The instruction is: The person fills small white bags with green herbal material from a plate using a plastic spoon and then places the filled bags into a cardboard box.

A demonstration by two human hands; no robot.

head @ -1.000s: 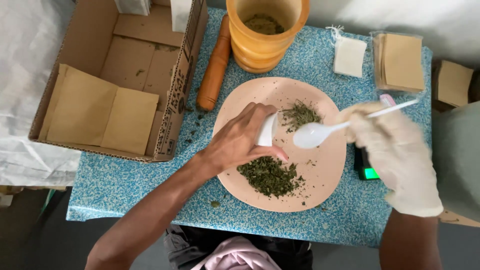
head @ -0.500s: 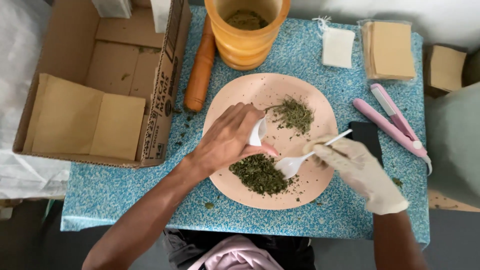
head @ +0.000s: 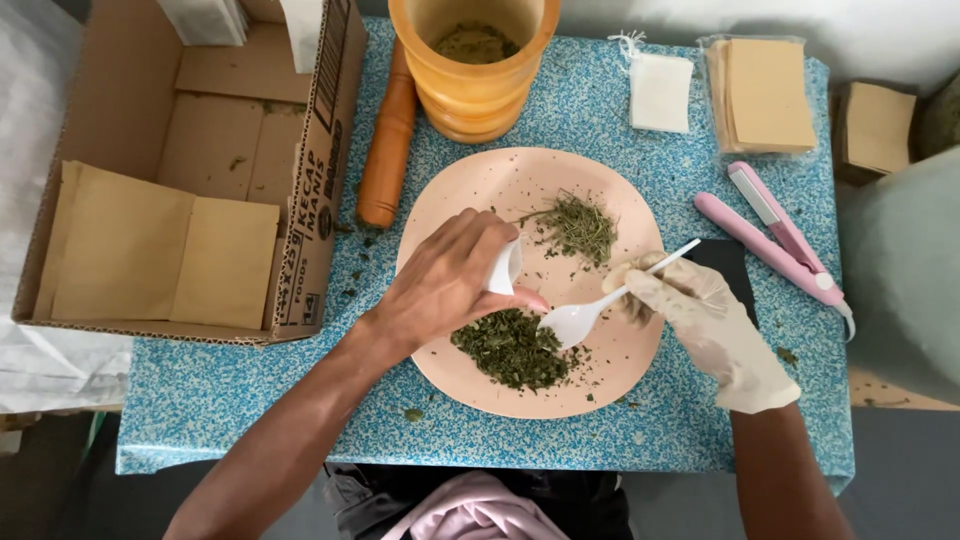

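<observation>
Head view: left hand [head: 445, 285] clenched around a small white pouch [head: 503, 268], held over the middle of the pink plate [head: 470, 185] with its mouth toward the right. Right hand [head: 715, 325], in a pale glove, grips the handle of a white plastic spoon [head: 580, 318]; spoon bowl sits just right of the dark green herb pile [head: 510, 347] at the near side of the plate, close under the pouch. Judgement: scooping goes best with a shallow load, bowl level, pouch mouth held wide and low over the plate so spills land back on it. A lighter, stalkier herb pile [head: 578, 228] lies on the far side of the plate. Wooden mortar [head: 475, 70], far on the blue speckled desk [head: 250, 410], holds greenish crushed herb; pestle [head: 388, 135] lies just left of it. Cardboard box [head: 300, 200], left, holds flat brown envelopes [head: 155, 255]. Clear packet of brown sachets [head: 765, 95], far right.
</observation>
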